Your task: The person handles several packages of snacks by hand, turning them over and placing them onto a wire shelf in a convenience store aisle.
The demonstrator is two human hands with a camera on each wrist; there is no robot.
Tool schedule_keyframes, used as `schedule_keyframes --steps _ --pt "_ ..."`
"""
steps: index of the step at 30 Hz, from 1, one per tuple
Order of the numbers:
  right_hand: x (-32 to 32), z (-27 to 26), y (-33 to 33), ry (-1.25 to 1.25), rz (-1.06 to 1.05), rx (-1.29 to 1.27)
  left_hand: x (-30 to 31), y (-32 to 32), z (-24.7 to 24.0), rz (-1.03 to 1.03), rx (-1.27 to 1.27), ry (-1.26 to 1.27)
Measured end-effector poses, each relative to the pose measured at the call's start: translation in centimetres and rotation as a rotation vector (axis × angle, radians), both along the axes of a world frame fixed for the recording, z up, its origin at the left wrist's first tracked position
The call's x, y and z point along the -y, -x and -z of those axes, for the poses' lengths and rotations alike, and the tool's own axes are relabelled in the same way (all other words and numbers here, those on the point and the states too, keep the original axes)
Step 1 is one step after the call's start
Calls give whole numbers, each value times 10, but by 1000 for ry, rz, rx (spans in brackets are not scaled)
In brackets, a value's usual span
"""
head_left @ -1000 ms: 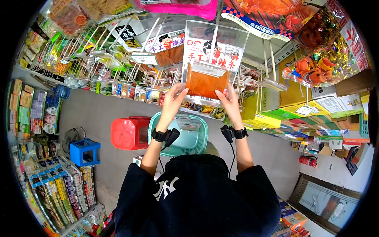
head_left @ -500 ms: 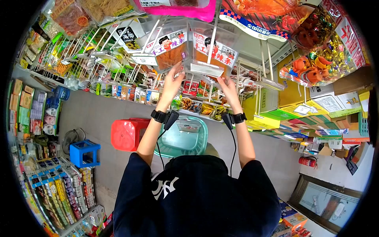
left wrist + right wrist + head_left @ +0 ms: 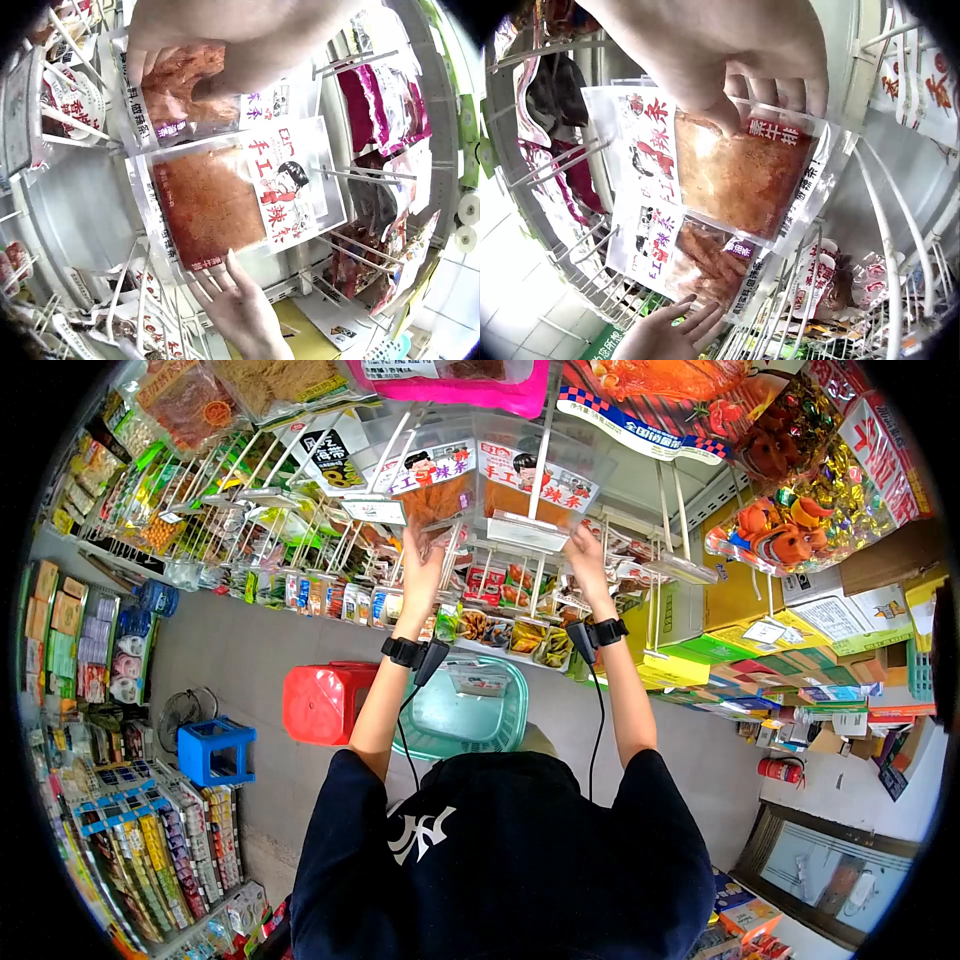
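Two clear packets of orange-brown spicy strips hang side by side on the rack, the left one with purple lettering (image 3: 430,485) and the right one with red lettering (image 3: 530,480). My left hand (image 3: 422,572) is at the lower end of the purple-lettered packet; in the left wrist view its thumb overlaps the strips. My right hand (image 3: 588,565) is beside the bottom edge of the red-lettered packet (image 3: 742,176). In the left wrist view, that hand's fingers (image 3: 225,289) are extended at the packet's edge. Neither hand grips a packet.
White wire hooks with price tags (image 3: 527,532) stick out from the rack. A green basket (image 3: 510,710) and a red stool (image 3: 325,703) stand on the floor below. Yellow cartons (image 3: 690,615) are stacked at the right, and a pink-edged bag (image 3: 520,400) hangs above.
A second ago both hands held the red-lettered packet by its lower corners. It has swung back to hang upward from its hook, and the hands have let go and moved apart.
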State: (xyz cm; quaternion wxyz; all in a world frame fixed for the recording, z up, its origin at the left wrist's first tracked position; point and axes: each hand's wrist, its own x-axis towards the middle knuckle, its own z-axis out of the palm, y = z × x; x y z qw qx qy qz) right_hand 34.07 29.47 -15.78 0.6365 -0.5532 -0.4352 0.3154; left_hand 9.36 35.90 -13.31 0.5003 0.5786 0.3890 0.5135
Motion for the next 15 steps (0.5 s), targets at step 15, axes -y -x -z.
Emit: schedule_keyframes --steps 15 --pt "4 -20 -1 -41 13 -36 -22 5 -8 24 -201 -264"
